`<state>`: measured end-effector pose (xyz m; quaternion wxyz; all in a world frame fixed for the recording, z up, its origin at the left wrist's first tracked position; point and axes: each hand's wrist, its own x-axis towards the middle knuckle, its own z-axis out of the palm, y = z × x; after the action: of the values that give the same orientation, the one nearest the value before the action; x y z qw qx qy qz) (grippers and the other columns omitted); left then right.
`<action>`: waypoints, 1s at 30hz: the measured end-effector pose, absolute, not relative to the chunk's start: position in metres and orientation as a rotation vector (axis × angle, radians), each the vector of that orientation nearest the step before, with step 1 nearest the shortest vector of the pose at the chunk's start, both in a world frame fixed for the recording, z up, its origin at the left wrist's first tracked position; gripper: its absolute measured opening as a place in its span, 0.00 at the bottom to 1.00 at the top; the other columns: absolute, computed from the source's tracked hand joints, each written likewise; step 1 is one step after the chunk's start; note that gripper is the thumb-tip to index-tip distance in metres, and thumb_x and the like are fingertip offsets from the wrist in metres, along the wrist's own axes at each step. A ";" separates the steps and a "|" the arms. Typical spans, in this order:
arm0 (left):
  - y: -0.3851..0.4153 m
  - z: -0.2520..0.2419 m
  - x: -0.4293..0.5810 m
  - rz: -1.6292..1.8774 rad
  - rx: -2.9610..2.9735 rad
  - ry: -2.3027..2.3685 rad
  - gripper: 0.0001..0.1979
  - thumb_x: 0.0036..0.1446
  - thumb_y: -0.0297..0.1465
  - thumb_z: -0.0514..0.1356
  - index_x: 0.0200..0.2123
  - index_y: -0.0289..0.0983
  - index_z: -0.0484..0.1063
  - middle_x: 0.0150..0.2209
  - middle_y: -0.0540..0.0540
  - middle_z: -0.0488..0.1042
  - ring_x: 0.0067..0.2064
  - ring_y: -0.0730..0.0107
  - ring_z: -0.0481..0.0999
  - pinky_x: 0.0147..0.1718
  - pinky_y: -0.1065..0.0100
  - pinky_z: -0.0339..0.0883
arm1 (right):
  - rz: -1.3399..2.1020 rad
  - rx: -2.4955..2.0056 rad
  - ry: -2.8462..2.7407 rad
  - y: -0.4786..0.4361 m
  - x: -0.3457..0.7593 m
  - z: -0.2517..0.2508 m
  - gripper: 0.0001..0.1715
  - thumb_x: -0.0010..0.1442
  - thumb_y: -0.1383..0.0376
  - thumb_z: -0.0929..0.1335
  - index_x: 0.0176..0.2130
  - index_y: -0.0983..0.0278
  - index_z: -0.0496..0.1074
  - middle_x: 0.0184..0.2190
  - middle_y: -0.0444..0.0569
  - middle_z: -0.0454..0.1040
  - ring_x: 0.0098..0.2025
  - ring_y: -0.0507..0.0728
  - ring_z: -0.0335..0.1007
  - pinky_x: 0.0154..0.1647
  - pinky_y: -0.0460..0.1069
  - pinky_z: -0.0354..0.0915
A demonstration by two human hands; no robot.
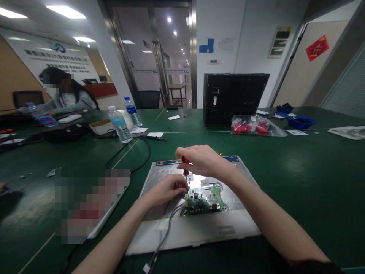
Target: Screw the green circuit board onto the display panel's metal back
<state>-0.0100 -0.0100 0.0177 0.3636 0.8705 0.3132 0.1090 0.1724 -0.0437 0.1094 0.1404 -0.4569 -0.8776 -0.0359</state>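
Note:
In the head view, my right hand [199, 160] is closed around the red and black handle of a screwdriver [185, 166], held upright. Its shaft points down at the upper left corner of a green circuit board [203, 198]. My left hand [174, 185] is closed beside the shaft's tip, its fingertips pinched at the board's corner; whatever they hold, if anything, is hidden. The board lies on the back of a flat metal display panel [245, 217]. A bundle of grey cables [168, 232] runs from the board's left side to a white plug at the front.
Water bottles [121, 125] stand at the back left, near a black cable [149, 152]. A black monitor casing [232, 99] stands at the back, with a plastic bag of red parts [253, 127] before it. A person [67, 93] sits at the far left. Blue trays [300, 121] lie right.

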 end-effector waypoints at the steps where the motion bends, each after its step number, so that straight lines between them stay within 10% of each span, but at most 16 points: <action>1: -0.010 0.018 -0.010 0.278 2.243 0.806 0.04 0.54 0.28 0.58 0.30 0.36 0.73 0.26 0.51 0.72 0.30 0.68 0.70 0.31 0.69 0.62 | -0.102 -1.317 -2.535 -0.044 0.172 0.109 0.12 0.64 0.58 0.66 0.45 0.61 0.66 0.39 0.49 0.77 0.33 0.54 0.69 0.25 0.48 0.43; 30: -0.011 0.018 -0.010 0.290 2.264 0.843 0.04 0.54 0.29 0.58 0.30 0.36 0.73 0.26 0.51 0.72 0.31 0.67 0.70 0.32 0.69 0.62 | -0.023 -1.285 -2.560 -0.049 0.178 0.114 0.14 0.59 0.67 0.64 0.47 0.62 0.65 0.42 0.50 0.76 0.34 0.54 0.69 0.26 0.48 0.45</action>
<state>-0.0104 -0.0108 0.0180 0.3470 0.8727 0.3248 0.1119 0.1781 -0.0490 0.1135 0.1381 -0.4443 -0.8851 -0.0081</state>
